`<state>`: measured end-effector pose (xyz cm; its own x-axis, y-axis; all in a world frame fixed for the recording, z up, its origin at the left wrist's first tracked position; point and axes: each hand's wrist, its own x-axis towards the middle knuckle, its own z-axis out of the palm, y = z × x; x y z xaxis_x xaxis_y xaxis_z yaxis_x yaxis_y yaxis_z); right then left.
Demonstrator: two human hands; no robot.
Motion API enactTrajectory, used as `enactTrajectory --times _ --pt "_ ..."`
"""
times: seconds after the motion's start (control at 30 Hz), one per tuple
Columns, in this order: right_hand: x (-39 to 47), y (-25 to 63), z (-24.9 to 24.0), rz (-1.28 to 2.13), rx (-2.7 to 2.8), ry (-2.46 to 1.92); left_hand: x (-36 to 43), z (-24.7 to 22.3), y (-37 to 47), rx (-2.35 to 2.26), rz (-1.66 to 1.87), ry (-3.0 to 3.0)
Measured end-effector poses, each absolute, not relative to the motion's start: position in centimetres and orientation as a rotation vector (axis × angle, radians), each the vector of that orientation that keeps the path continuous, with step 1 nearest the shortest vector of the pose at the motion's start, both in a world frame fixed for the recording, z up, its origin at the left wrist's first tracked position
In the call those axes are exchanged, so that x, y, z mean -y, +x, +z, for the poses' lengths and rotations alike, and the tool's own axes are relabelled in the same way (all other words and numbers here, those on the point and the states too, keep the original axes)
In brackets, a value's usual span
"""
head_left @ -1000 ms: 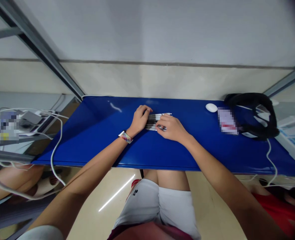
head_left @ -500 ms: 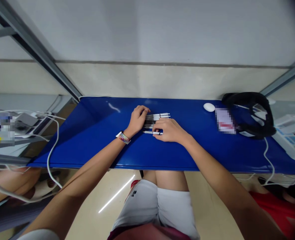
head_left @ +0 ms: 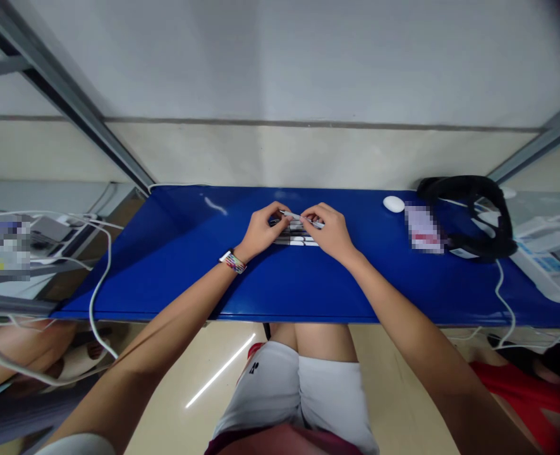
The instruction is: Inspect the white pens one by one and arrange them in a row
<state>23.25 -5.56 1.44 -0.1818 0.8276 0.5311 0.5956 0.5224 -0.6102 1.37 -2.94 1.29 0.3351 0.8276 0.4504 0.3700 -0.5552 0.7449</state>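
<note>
Several white pens (head_left: 298, 241) with dark grips lie side by side on the blue table (head_left: 180, 253), tips to the left. Over the far part of the row, my left hand (head_left: 263, 229) pinches the tip end of a white pen (head_left: 291, 215). My right hand (head_left: 328, 229) closes its fingers round the other end of that pen. Both hands partly cover the pens beneath them. A patterned band sits on my left wrist.
At the right are a white oval object (head_left: 394, 204), a blurred packet (head_left: 423, 229) and a black headset-like strap (head_left: 491, 253). White cables (head_left: 100, 278) hang over the left edge. People's legs show at both sides; a wall stands behind.
My right hand has moved from the near side of the row to its far side. My left hand now pinches a pen. The near pen has joined the row.
</note>
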Motion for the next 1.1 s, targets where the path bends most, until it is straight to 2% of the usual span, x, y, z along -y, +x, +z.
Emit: enactTrajectory --times 0.2,0.4,0.53,1.1 --pt "4.5 24.2 1.3 0.461 1.675 -1.241 2.4 1.2 1.2 -1.103 1.235 2.107" --pt "3.2 25.2 0.7 0.942 1.291 -1.193 1.8 0.9 0.8 -1.133 1.336 2.081" --pt "3.1 25.1 0.7 1.119 1.128 -1.156 1.6 0.8 0.8 -1.17 1.338 2.086" --pt "3.1 24.9 0.8 1.219 1.006 -0.982 1.6 1.2 0.5 -1.044 1.282 2.102"
